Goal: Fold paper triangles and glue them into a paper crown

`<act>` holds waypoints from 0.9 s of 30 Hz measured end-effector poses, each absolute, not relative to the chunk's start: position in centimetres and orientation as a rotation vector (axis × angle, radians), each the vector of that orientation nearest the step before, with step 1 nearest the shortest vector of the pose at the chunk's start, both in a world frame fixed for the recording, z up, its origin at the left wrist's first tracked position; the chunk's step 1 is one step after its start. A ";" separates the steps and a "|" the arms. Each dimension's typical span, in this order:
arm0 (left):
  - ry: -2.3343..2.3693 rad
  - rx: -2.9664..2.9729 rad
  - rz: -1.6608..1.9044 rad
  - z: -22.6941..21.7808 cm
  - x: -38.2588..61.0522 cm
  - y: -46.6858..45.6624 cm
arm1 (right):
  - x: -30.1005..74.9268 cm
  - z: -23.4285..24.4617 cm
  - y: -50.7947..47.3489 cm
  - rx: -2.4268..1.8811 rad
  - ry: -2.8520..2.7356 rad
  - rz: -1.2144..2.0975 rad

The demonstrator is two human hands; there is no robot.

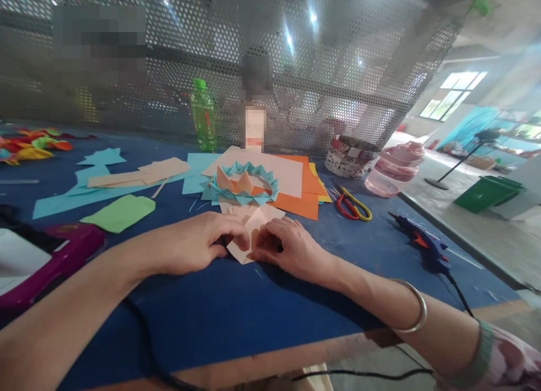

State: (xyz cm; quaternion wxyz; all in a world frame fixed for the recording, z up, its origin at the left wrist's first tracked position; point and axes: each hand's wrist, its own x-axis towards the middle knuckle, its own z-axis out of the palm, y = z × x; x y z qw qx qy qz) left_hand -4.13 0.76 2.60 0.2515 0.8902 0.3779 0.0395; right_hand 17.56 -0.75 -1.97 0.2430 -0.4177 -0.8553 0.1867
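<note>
R fingers [271, 230] pinch peach ppr [242, 256]; L fingers [235, 229] adj.

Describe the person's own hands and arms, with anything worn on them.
The left hand and forearm are bare. The right hand seems to wear a thin ring; above its wrist sit a smooth silvery bangle and a blotchy pink sleeve with a grey-green cuff.

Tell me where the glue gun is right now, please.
In the head view, the glue gun lies on the right side of the blue table, to the right of the scissors with red and yellow handles, near the table's edge.
</note>
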 end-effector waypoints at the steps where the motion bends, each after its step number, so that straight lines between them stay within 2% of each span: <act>1: 1.048 2.433 0.134 2.4 -4.1 0.9 | 17.6 -2.0 -0.7 -1.142 -2.338 0.512; 17: 0.956 2.510 0.465 2.7 -3.2 0.1 | 18.2 -1.7 -0.7 -1.039 -2.418 0.545; 21: 0.865 2.397 0.348 2.8 -2.9 0.0 | 18.5 -1.6 -0.5 -1.032 -2.426 0.558; 27: 1.034 2.212 0.200 2.0 -3.0 0.4 | 18.5 -1.7 -0.6 -1.056 -2.416 0.517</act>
